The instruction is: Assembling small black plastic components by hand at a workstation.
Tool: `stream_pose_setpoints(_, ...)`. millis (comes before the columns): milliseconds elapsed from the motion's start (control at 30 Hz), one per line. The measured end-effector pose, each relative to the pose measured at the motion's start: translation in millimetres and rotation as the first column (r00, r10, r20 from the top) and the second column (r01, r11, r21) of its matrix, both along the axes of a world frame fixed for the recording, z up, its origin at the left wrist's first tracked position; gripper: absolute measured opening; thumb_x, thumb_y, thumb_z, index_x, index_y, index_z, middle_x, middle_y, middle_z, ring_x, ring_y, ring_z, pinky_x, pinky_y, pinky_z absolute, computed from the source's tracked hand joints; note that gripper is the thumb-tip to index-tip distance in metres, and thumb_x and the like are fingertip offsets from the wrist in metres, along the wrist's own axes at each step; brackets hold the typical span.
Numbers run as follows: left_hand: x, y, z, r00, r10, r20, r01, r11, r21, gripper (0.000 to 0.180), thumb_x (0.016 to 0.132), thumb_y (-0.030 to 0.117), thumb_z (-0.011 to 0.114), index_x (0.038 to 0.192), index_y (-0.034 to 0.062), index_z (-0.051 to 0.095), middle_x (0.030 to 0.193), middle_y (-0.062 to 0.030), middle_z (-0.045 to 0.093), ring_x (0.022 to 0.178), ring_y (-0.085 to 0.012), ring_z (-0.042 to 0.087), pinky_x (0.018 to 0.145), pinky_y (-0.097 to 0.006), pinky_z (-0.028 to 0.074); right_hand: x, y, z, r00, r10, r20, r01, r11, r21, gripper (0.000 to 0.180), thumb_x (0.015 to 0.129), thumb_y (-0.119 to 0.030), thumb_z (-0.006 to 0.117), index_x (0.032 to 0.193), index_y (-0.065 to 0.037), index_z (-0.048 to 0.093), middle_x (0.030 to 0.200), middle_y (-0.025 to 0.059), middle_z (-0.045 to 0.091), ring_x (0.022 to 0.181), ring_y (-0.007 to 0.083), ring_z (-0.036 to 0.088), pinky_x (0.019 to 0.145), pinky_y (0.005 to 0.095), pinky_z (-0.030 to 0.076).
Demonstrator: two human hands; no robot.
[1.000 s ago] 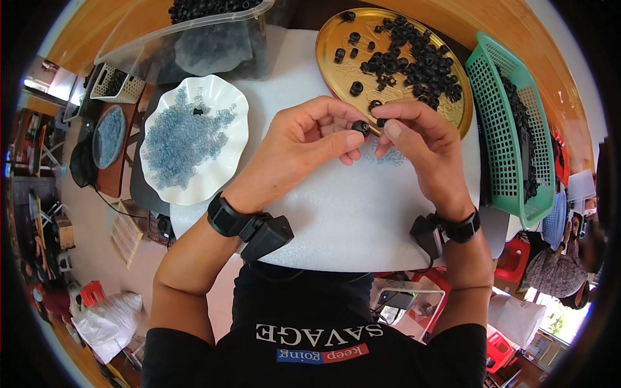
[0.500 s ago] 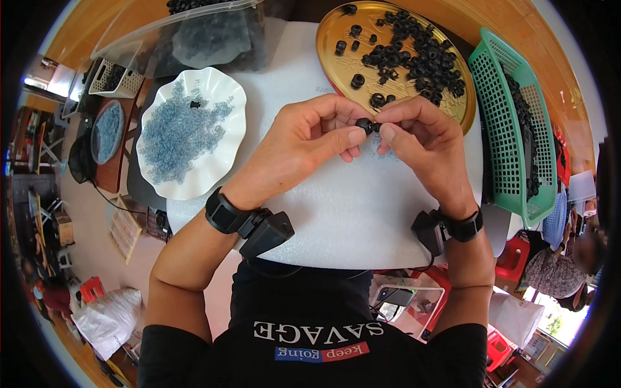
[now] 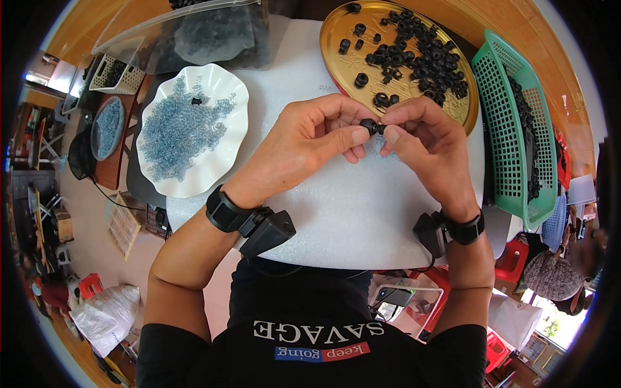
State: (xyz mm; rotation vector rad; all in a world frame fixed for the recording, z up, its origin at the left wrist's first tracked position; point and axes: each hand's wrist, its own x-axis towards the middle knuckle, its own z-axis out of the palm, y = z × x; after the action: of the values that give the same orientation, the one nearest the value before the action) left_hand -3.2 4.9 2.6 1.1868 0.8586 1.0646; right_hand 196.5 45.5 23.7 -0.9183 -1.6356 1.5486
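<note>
Over the white table sheet, my left hand point(image 3: 307, 134) pinches a round black plastic part point(image 3: 368, 125) between thumb and fingers. Facing it, my right hand point(image 3: 430, 139) is closed in a pinch on a smaller black piece point(image 3: 380, 129), which meets the side of the round part. Fingertips cover much of both pieces. Just beyond my hands, a gold tray point(image 3: 336, 55) carries many loose black parts point(image 3: 438, 70). To the left, a scalloped white plate point(image 3: 237, 116) holds a heap of small translucent blue pieces point(image 3: 169, 139), with one black bit on top.
A green basket point(image 3: 514, 139) of black parts stands along the right edge. At the back left is a clear plastic bin point(image 3: 145, 55). A smaller bowl of blue pieces point(image 3: 108, 126) sits on a brown surface farther left. Both wrists wear black strapped devices point(image 3: 266, 233).
Both hands keep their pinch at nearly the same spot. The small black piece shows slightly more beside the round part. Tray and plate have shifted slightly in the picture.
</note>
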Motion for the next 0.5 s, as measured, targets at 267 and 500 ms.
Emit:
stream_pose_setpoints(267, 1, 0, -2, 1.0, -0.006, -0.003, 0.006, 1.0, 0.012, 0.024, 0.092, 0.01, 0.061, 0.112, -0.0018, 0.059, 0.085, -0.0056, 0.065, 0.078, -0.0101, 0.062, 0.074, -0.023, 0.05, -1, -1, -3, 1.0, 0.003, 0.011, -0.004, 1.0, 0.011, 0.009, 0.085, 0.001, 0.063, 0.094, -0.001, 0.061, 0.087, -0.0002, 0.061, 0.078, 0.0046, 0.057, 0.069, 0.0197, 0.046)
stream_pose_setpoints(500, 8, -2, -10, 0.995, 0.065, -0.079, -0.063, 0.998, 0.022, 0.022, 0.089, 0.002, 0.062, 0.111, -0.003, 0.06, 0.089, -0.0051, 0.065, 0.079, -0.0094, 0.061, 0.074, -0.023, 0.051, -8, -6, -10, 0.993, -0.068, 0.094, 0.046, 0.976, 0.215, 0.008, 0.085, 0.002, 0.062, 0.092, 0.0, 0.06, 0.083, 0.0007, 0.063, 0.075, 0.0044, 0.059, 0.068, 0.0192, 0.048)
